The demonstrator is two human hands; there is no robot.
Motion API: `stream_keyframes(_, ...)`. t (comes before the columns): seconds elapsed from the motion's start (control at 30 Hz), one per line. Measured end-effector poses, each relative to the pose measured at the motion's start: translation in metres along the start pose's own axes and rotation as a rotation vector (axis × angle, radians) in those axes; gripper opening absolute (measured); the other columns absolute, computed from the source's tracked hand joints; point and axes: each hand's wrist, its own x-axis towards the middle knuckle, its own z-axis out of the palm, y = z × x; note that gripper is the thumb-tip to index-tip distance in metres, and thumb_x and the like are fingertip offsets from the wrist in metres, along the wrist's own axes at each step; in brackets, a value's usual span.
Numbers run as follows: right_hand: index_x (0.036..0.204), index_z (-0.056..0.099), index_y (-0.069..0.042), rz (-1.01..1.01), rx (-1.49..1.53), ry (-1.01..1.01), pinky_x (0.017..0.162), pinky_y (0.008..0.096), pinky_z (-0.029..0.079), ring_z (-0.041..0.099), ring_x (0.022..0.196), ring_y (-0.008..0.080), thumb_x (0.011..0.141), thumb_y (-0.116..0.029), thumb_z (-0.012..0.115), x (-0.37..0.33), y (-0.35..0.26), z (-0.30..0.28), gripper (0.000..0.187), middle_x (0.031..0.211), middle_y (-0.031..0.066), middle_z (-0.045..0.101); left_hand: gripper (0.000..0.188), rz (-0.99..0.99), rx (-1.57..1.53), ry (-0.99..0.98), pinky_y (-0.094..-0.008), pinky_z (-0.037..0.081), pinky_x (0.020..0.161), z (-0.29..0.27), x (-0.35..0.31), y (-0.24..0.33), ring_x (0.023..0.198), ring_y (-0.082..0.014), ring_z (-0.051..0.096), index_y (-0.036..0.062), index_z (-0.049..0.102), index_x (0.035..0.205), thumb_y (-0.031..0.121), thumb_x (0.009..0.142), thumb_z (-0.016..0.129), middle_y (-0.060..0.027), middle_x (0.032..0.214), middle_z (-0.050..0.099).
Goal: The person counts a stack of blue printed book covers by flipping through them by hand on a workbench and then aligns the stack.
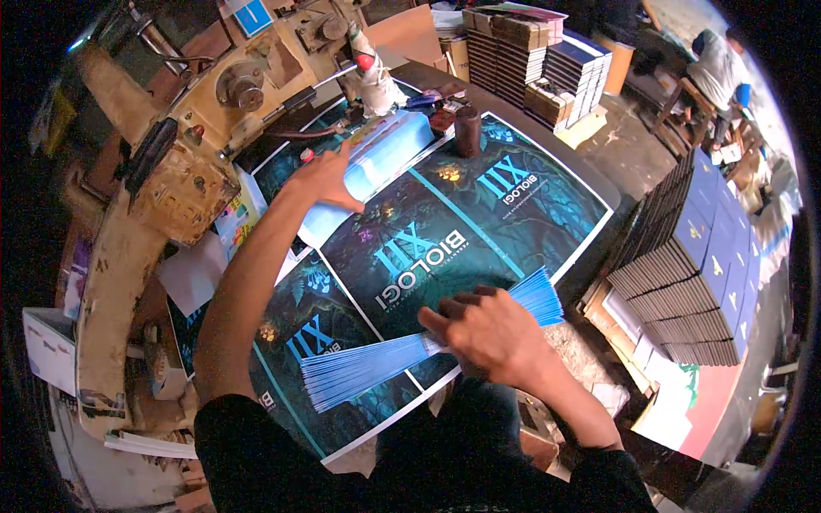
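Note:
My right hand (pixel 496 335) is closed around the middle of a bundle of thin blue-edged booklets or strips (pixel 363 374). The bundle fans out at both ends, and a pale section shows beside my fingers. It lies across large dark printed sheets (pixel 462 214) with a forest picture and pale lettering. Farther off, my left hand (pixel 329 184) rests with thumb and fingers spread on the near-left part of a long pale-blue stack (pixel 389 154). The stack lies along the foot of a machine. My right fingertips are partly blurred.
A worn beige machine (pixel 192 188) arches over the left and far side. A brown cylinder (pixel 468 132) stands beyond the sheets. Tall stacks of dark-blue books rise at the right (pixel 693 265) and far back (pixel 577 73). A person (pixel 718 73) sits at the far right.

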Motion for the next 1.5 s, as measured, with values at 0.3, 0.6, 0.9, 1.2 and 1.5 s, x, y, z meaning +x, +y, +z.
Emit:
stream_keyframes(0.3,0.144,0.054,-0.005,0.005,0.045,-0.028,0.077,0.0403,0.058,0.072,0.099,0.0299,0.081,-0.009,0.065,0.001,-0.002,-0.008,0.063,0.118,0.0135,0.07,0.144,0.01,0.098,-0.005,-0.0477,0.055,0.103,0.002,-0.003,0.017,0.117,-0.0489,0.064,-0.0107,0.015,0.158,0.046,0.052,0.095,-0.0375,0.129,0.06)
stream_keyframes(0.6,0.137,0.062,-0.009,-0.028,0.027,0.158,0.066,0.0406,0.053,0.074,0.08,0.0288,0.096,-0.016,0.055,-0.002,0.004,0.012,0.042,0.095,0.0114,0.072,0.113,-0.072,-0.143,0.192,-0.0506,0.056,0.098,-0.003,0.008,-0.003,0.109,-0.0521,0.066,-0.0133,0.024,0.15,0.021,0.06,0.083,-0.0406,0.108,0.065)
stream_keyframes(0.9,0.139,0.057,-0.007,0.0,0.055,-0.038,0.082,0.0372,0.056,0.071,0.099,0.0289,0.082,-0.013,0.067,0.002,0.002,-0.005,0.058,0.111,0.0127,0.068,0.087,-0.317,-0.064,0.295,-0.0559,0.055,0.096,-0.01,0.014,-0.021,0.118,-0.0458,0.066,0.0056,0.047,0.138,0.037,0.067,0.086,-0.029,0.126,0.067)
stream_keyframes(1.2,0.087,0.066,-0.021,-0.085,-0.011,0.307,0.077,0.0392,0.046,0.065,0.082,0.0224,0.089,-0.023,0.061,-0.016,0.0,0.025,0.006,0.081,0.0012,0.064,0.059,0.112,-0.047,0.608,-0.0524,0.054,0.095,0.009,-0.005,-0.022,0.113,-0.0459,0.065,0.0018,0.054,0.139,0.01,0.084,0.074,-0.0251,0.124,0.066)
stream_keyframes(1.5,0.123,0.074,-0.014,-0.023,0.185,0.11,0.066,0.0423,0.051,0.069,0.083,0.0315,0.073,-0.026,0.08,-0.098,0.01,-0.015,0.051,0.084,0.0089,0.07,0.06,0.107,-0.204,0.63,-0.0533,0.048,0.101,-0.036,-0.166,0.054,0.115,-0.0514,0.062,-0.012,0.055,0.133,0.013,0.083,0.079,-0.0343,0.127,0.063)
